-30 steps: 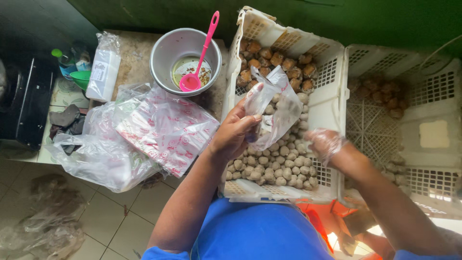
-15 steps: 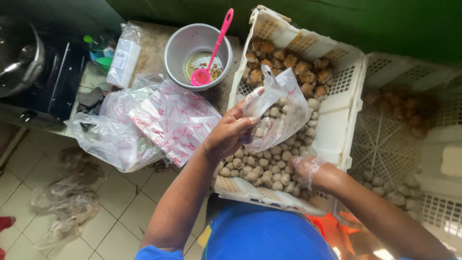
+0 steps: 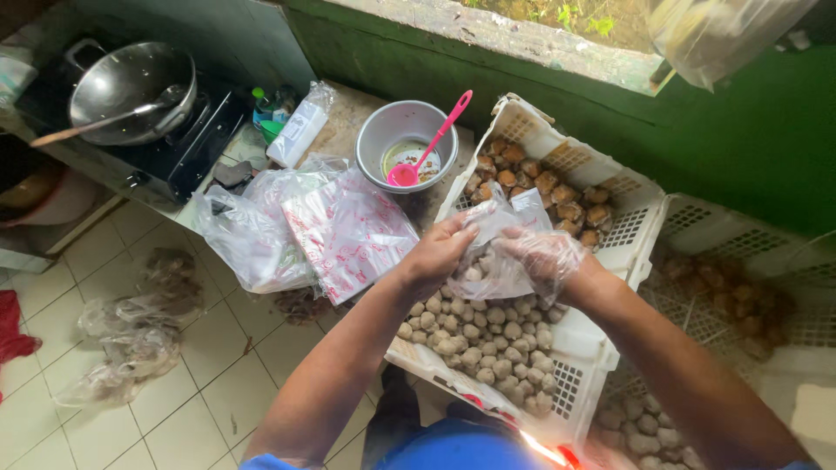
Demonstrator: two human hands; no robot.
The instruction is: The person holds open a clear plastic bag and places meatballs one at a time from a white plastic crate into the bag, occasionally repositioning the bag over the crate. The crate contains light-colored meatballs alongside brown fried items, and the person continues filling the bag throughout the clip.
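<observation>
My left hand (image 3: 440,252) grips the edge of a clear plastic bag (image 3: 498,228) that holds a few pale balls. My right hand (image 3: 547,254), in a thin plastic glove, holds the bag's other side. Both hands hover over a white slotted crate (image 3: 570,339) filled with pale round balls (image 3: 475,335) at the near end and brown fried pieces (image 3: 557,191) at the far end.
A metal bowl (image 3: 405,139) with a pink spoon (image 3: 428,146) stands left of the crate, beside a stack of printed plastic bags (image 3: 348,231). A wok (image 3: 131,87) rests on a stove at far left. A second white crate (image 3: 740,296) lies to the right. Crumpled bags (image 3: 131,335) litter the tiled floor.
My right hand rose from the crate's near end to the bag and now holds it together with my left hand. The camera view shifted, revealing the wok and stove.
</observation>
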